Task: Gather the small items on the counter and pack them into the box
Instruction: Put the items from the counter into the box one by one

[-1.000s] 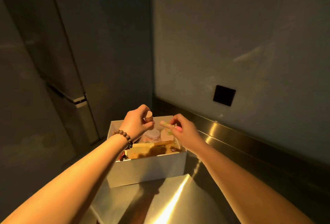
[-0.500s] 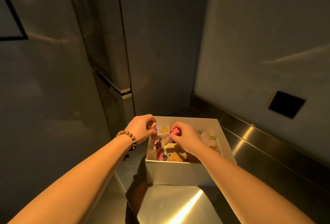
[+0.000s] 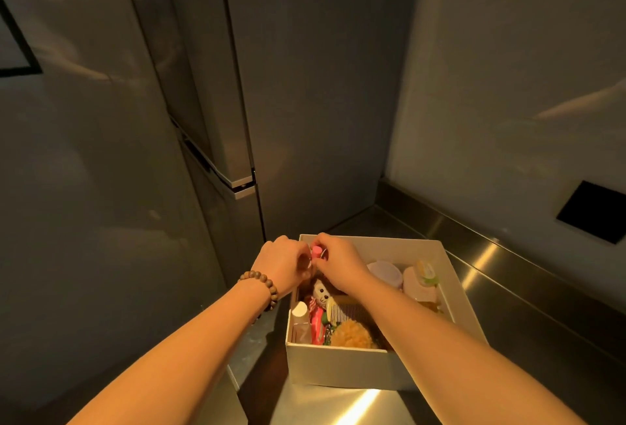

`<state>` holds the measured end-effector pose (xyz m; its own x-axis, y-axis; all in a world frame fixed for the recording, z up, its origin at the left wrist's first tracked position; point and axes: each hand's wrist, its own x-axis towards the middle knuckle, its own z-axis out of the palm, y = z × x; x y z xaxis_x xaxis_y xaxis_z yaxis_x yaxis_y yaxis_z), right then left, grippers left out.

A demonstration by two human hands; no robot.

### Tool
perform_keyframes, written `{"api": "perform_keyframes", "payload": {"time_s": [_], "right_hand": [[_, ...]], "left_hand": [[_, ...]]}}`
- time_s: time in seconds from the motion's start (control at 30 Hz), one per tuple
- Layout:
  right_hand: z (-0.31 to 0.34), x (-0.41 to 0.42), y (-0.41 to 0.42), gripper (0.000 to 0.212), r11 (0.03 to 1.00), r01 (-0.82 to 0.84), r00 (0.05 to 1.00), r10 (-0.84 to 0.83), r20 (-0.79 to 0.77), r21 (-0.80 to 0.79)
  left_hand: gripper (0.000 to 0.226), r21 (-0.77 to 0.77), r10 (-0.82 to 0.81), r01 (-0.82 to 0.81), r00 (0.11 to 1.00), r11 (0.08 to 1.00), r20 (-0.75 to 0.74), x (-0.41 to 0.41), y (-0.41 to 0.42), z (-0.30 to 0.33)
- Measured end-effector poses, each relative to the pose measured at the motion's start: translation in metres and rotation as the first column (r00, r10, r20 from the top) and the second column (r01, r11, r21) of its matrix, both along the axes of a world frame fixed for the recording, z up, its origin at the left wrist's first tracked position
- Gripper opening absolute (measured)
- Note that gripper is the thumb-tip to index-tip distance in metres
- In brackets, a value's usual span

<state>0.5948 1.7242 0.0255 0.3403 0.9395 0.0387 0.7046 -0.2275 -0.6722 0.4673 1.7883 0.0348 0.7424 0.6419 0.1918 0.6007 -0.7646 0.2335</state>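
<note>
Steel counter (image 3: 501,282) fills the lower right of the frame, and a tall grey fridge (image 3: 203,119) rises at the upper left. On the counter, at lower centre, a white open-topped box (image 3: 338,365) is seen, already well filled. Inside it, a lilac-lidded jar (image 3: 384,272) and a pale bottle (image 3: 418,284) are set toward the right wall, a wooden comb (image 3: 349,311) and a fuzzy yellow puff (image 3: 352,335) lie nearer the front, and a small bear toy (image 3: 321,293) sits at the left.

Over the box's far left corner, both hands are brought together. A small pink-tipped item (image 3: 316,251) is pinched by the right hand (image 3: 338,263); the left hand (image 3: 283,263) is curled just beside it, though whether it also grips the item cannot be told.

The item is judged light, rigid and smooth, so it is best held across its shaft with the fingertips. Little force is thought needed, and a slip would only drop it into the box.
</note>
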Motion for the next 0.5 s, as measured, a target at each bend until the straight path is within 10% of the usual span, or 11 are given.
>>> {"api": "perform_keyframes", "payload": {"time_s": [0.5], "right_hand": [[0.007,0.011,0.015,0.021,0.972,-0.224,0.972,0.228,0.05,-0.067]], "left_hand": [[0.02,-0.097,-0.059,0.056,0.998,0.994,-0.029,-0.002,0.004,-0.001]]}}
